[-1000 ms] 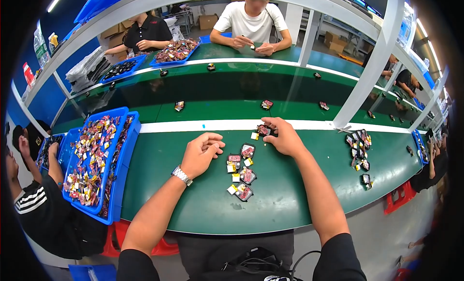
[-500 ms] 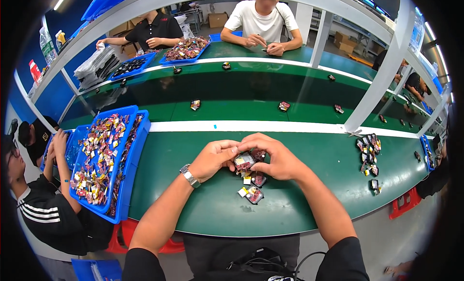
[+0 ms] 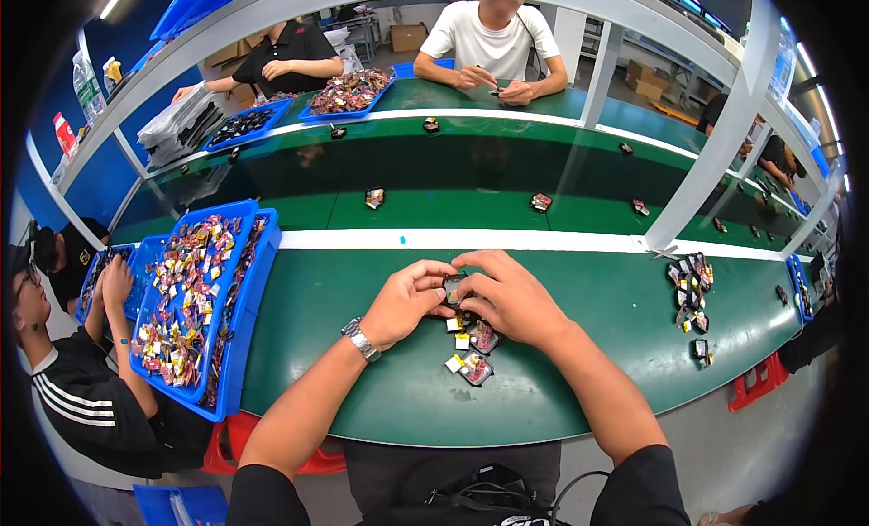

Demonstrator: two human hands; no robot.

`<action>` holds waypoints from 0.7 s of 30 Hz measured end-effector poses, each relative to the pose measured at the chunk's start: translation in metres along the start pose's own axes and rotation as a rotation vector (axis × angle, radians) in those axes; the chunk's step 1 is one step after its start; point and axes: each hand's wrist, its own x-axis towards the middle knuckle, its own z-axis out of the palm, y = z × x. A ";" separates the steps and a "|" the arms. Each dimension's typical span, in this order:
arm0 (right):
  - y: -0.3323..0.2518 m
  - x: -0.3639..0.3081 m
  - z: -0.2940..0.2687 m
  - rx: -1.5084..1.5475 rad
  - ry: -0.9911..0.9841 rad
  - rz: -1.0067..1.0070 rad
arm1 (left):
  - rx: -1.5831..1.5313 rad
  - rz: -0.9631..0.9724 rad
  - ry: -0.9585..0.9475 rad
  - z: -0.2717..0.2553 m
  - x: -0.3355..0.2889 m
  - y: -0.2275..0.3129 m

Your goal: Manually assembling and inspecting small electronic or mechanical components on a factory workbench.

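Between my two hands a small black plastic case (image 3: pixel 455 291) is held just above the green table. My left hand (image 3: pixel 405 301) pinches its left side with thumb and fingers, and a metal watch is on that wrist. My right hand (image 3: pixel 509 298) curls over the right side, its fingertips on the case and partly covering what lies inside. Just below my hands, on the table, lie several similar black cases with red circuit boards (image 3: pixel 476 367), with small white-and-yellow blocks (image 3: pixel 463 341) attached or beside them.
To the left stand stacked blue trays (image 3: pixel 237 345) full of red boards with white-and-yellow blocks. A cluster of black cases (image 3: pixel 691 291) lies at right. Beyond the white rail (image 3: pixel 507 240), a green belt (image 3: pixel 453 214) carries spaced cases. Co-workers sit opposite and at left; metal posts (image 3: pixel 697 155) frame the bench.
My right hand has turned further over the case, its fingers now covering more of it. Cases on the belt have shifted slightly right. The co-workers' hands have moved a little.
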 end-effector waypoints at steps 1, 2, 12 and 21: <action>0.000 0.001 0.000 -0.038 0.049 -0.017 | 0.016 0.019 -0.003 0.001 0.000 0.001; 0.000 0.001 0.002 -0.039 0.051 -0.017 | 0.017 0.020 -0.005 0.003 -0.001 0.001; -0.001 0.002 0.003 -0.034 0.082 -0.027 | 0.000 0.049 0.033 0.008 -0.003 0.004; -0.001 -0.002 0.014 0.206 0.108 0.216 | -0.071 0.038 -0.050 0.002 -0.003 0.003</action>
